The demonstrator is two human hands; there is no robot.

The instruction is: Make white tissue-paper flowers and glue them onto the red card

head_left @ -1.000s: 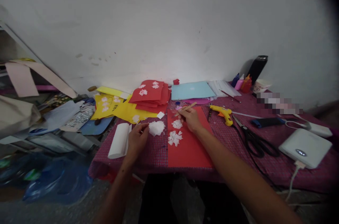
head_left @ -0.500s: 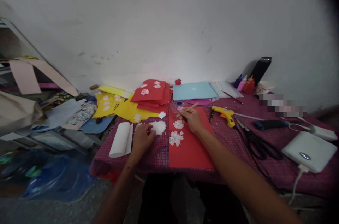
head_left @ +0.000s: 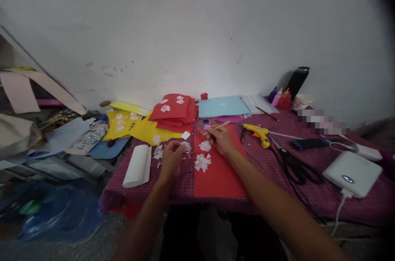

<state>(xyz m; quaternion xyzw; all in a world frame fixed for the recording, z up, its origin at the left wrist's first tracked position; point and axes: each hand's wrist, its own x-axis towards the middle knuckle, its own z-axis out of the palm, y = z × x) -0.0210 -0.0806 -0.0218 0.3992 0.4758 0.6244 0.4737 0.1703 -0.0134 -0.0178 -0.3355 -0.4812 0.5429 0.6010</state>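
My left hand (head_left: 171,159) is closed, pinching a crumpled piece of white tissue paper (head_left: 186,147) just left of the red sheet (head_left: 224,180). My right hand (head_left: 222,140) holds a thin wooden stick (head_left: 223,124) over the sheet's upper part. Two ragged white paper flowers lie on the red sheet: the upper flower (head_left: 204,145) is close to my right fingers, and the lower flower (head_left: 202,163) is nearer to me. Beside my left wrist lie white paper scraps (head_left: 157,152) and a white paper roll (head_left: 137,166).
Behind stand a stack of red cards (head_left: 173,110) with white flowers, yellow sheets (head_left: 143,129) and a blue sheet (head_left: 222,106). To the right lie a yellow glue gun (head_left: 257,132), black-handled scissors (head_left: 294,166), a white box with a cable (head_left: 353,173) and small paint bottles (head_left: 277,97).
My left hand has lifted the white tissue paper off the tablecloth and moved slightly right, towards the red sheet. My right hand stays over the sheet with the stick. The view has shifted slightly.
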